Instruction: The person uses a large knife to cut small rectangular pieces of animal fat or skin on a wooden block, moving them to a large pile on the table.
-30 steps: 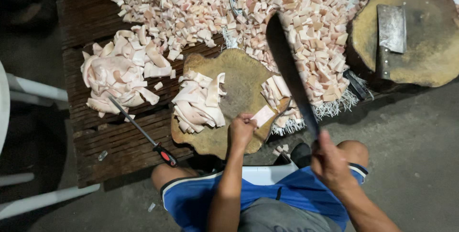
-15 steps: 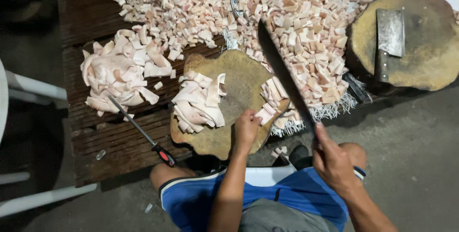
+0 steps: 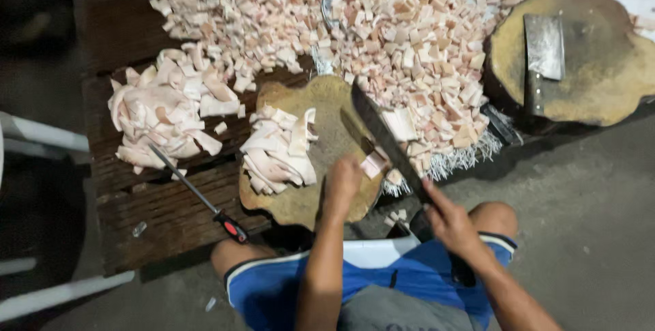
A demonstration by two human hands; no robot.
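Observation:
My right hand (image 3: 450, 220) grips the handle of a long dark knife (image 3: 385, 139), whose blade lies low across the round wooden chopping block (image 3: 334, 126). My left hand (image 3: 342, 179) pins a pale pink strip of meat (image 3: 373, 164) on the block's right edge, right beside the blade. A stack of uncut pink-white strips (image 3: 278, 148) rests on the left half of the block.
A big heap of small cut cubes (image 3: 382, 38) covers the dark wooden table behind the block. More uncut slabs (image 3: 167, 107) lie at left, beside a sharpening steel with a red-black handle (image 3: 198, 194). A second block (image 3: 600, 65) at right carries a cleaver (image 3: 542, 58).
The knife has come down from a raised position to the block beside my left hand. My left hand stays on the strip of meat.

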